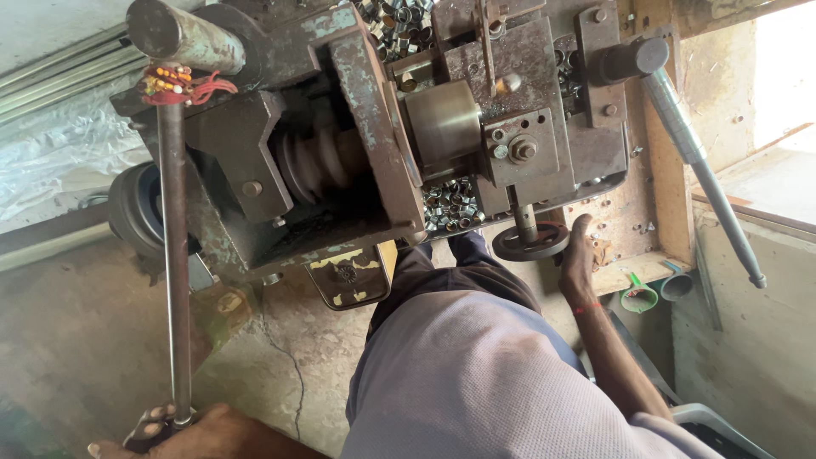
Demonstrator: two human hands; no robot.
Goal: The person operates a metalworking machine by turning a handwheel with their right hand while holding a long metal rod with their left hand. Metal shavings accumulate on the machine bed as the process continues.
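Observation:
My left hand is at the bottom left, closed around the lower end of a long steel lever bar that runs up to the rusty brown machine. My right hand reaches to the machine's front and grips the rim of a small dark handwheel, thumb pointing up. Just above the wheel are a bolted block and a dull brass-coloured drum. Small shiny metal rings lie heaped under the drum. My grey-clad torso and dark trousers fill the lower middle.
A second long grey lever with a black knob slants down the right. Red threads are tied on the bar's top. A stepped pulley, a wooden bench, a green cup, a plastic sheet and cracked concrete floor surround it.

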